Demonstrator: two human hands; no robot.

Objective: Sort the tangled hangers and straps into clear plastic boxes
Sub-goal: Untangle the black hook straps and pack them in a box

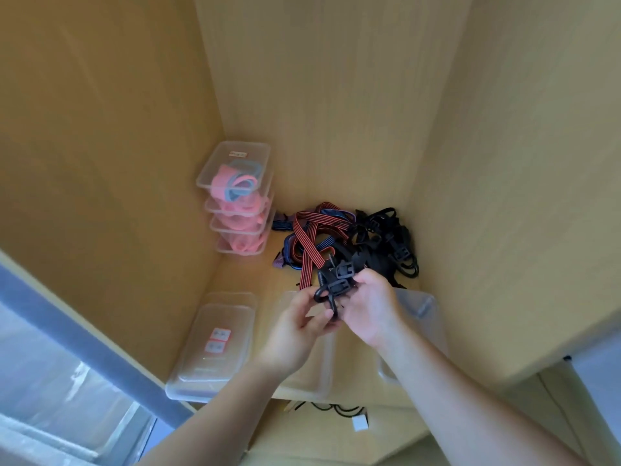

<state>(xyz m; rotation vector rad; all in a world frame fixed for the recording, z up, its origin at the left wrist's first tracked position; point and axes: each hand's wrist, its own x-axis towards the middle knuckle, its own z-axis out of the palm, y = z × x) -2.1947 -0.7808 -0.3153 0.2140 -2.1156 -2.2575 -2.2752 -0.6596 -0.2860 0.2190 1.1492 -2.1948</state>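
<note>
**Near.** Left hand (297,327) and right hand (369,307) meet above the shelf. The fingers of both are curled, pinching a cluster of black plastic hooks (331,290) between them. A red-striped elastic strap (305,243) runs from the cluster away from the hands.

**Beneath the hands.** Two open clear boxes: one (312,368) beside the left wrist, the other (426,307) just right of the right hand.

**Left of the left hand.** A low stack of clear lids (215,348) with pink labels.

**Beyond the hands.** A tangled pile (379,237) of black and striped straps. Farther left stand four stacked lidded boxes (235,163) holding pink straps (223,188).
</note>
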